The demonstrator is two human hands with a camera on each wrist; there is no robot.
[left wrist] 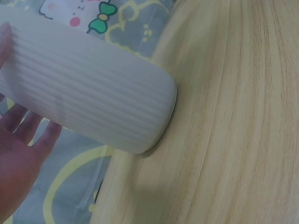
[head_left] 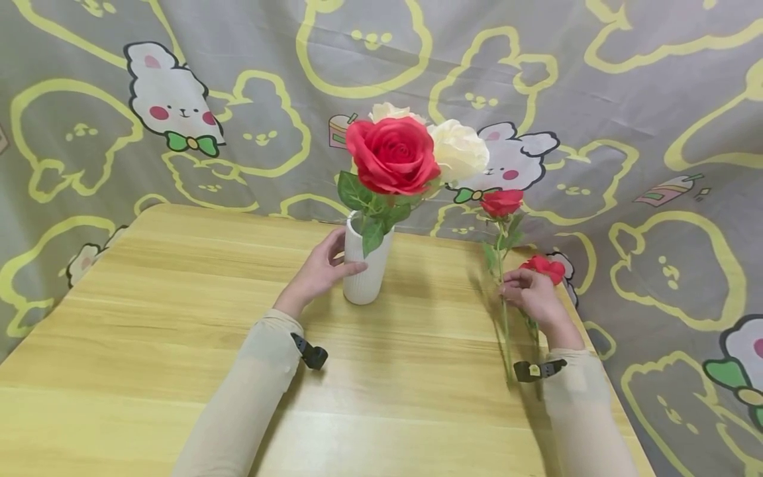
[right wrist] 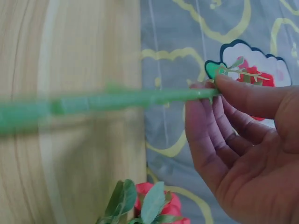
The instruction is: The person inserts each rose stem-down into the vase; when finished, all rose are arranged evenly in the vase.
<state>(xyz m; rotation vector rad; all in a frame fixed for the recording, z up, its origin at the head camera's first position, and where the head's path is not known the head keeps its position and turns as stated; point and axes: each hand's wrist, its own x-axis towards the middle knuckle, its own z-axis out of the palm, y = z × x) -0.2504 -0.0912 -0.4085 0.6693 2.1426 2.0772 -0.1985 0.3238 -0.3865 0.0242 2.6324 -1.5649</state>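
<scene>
A white ribbed vase [head_left: 365,281] stands on the table, its base on the wood. My left hand [head_left: 318,270] grips it from the left, thumb across the front and fingers behind. From its mouth rise a large red rose [head_left: 396,158] with green leaves and cream roses [head_left: 459,149] behind it. To the right, my right hand [head_left: 532,297] pinches the green stem [right wrist: 126,99] of another red rose [head_left: 502,202], bloom up and stem slanting down toward me. Beyond this hand lies one more red rose [head_left: 545,267] near the table's right edge, its stem partly hidden.
The wooden table [head_left: 179,331] ends at the back and right against a grey curtain [head_left: 256,40] with yellow animal outlines and rabbits. Dark wrist cameras sit on both sleeves.
</scene>
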